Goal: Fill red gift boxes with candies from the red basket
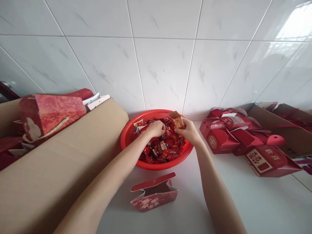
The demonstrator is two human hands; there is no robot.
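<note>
A round red plastic basket (156,167) stands against the tiled wall, filled with wrapped candies (162,148), mostly red. My left hand (156,129) is inside the basket over the candies, its fingers curled down; what they hold, if anything, is hidden. At the basket's right rim my right hand (190,130) pinches a gold packet (176,120) with red print between thumb and fingers. In front of the basket, a small red gift box (155,195) with pale print stands on the white surface, its top open.
On the left a large cardboard box (97,126) holds red paper bags (58,113), one with a rope handle. Several red gift boxes (223,141) are piled on the right, beside another cardboard box (275,125). White tiles (163,71) rise behind.
</note>
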